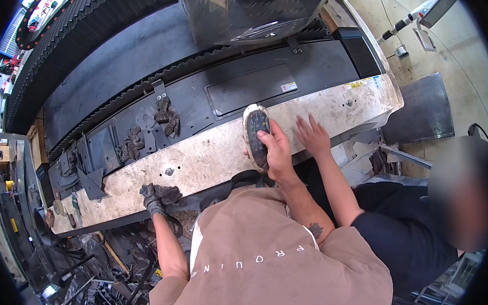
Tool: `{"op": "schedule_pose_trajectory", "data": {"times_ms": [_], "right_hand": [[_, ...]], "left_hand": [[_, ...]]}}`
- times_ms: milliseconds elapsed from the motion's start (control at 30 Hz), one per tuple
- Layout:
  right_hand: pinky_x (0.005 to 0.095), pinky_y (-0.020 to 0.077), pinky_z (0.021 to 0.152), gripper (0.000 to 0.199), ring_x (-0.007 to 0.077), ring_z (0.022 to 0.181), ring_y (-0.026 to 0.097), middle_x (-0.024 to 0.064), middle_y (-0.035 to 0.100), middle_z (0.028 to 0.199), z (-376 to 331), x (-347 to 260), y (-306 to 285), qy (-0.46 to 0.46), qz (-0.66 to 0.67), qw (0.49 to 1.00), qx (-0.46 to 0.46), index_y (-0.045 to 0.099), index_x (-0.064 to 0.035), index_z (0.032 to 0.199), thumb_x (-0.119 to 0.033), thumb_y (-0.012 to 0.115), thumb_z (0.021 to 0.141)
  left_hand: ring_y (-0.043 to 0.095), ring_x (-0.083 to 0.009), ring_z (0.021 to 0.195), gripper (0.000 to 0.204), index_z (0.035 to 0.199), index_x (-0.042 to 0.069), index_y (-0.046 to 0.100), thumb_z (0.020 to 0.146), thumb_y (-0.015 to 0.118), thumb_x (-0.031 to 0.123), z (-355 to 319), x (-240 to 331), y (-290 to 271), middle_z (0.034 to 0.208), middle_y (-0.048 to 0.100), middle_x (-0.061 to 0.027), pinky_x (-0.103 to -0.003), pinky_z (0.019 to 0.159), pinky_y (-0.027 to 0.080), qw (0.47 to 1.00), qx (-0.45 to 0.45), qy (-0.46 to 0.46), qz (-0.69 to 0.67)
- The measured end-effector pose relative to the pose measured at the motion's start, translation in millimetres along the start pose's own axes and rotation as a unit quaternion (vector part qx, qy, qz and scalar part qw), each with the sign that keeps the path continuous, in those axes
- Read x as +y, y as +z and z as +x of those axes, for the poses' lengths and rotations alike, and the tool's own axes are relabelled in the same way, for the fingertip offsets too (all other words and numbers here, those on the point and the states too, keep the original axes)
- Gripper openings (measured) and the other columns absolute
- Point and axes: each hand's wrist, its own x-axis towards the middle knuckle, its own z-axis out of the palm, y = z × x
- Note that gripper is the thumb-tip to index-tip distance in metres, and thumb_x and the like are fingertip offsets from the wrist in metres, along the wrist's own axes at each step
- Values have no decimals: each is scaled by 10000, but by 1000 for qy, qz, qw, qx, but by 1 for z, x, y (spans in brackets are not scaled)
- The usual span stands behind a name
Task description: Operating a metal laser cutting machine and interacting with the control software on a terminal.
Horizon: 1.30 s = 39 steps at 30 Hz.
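My right hand [276, 150] grips a worn oval handheld controller [255, 130] with dark buttons, thumb on its face, above the scuffed beige rail [210, 154] of a large black machine. My left hand [158, 197], in a dark grimy work glove, curls over the rail's near edge further left. A co-worker's bare hand [312, 137] lies flat, fingers spread, on the rail just right of my right hand; that person in a black top [405, 232] stands close at my right.
Behind the rail lies the black machine bed with sawtooth slats [139, 89] and a dark cover panel [251, 88]. Spare dirty gloves [166, 115] lie on it. Scrap metal pieces [95, 273] pile at lower left. A ribbed floor mat [425, 108] is at right.
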Motion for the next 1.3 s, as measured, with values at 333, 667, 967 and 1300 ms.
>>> {"op": "schedule_pose_trajectory", "data": {"times_ms": [333,667,967,1300], "right_hand": [[342,631,653,319,134,791,675,72,669,988,2,5,-25,-20,-30,997,72,553,-12,1264,-55,539,948],[318,618,627,337,117,747,667,69,680,965,20,17,-72,-5,-105,986,129,550,0,1273,-55,564,941],[276,570,573,347,117,689,658,70,688,918,43,19,-154,29,-177,957,226,556,-6,1281,-36,565,936],[295,506,853,396,154,944,644,90,687,1067,99,8,-229,71,-344,884,308,576,20,1295,-48,615,907]], "left_hand": [[648,-203,737,314,940,41,702,858,716,343,-39,44,18,854,695,-77,-361,669,529,994,0,-80,-68],[677,-224,834,390,1083,59,677,827,742,346,-109,100,105,950,719,-93,-354,772,534,977,-154,126,75],[695,-315,964,491,1175,60,674,818,765,383,-182,189,173,1048,724,-155,-381,868,529,915,-147,245,286],[689,-203,924,344,1154,33,685,907,723,269,-150,284,338,1028,730,-112,-332,838,543,918,-323,210,95]]}}
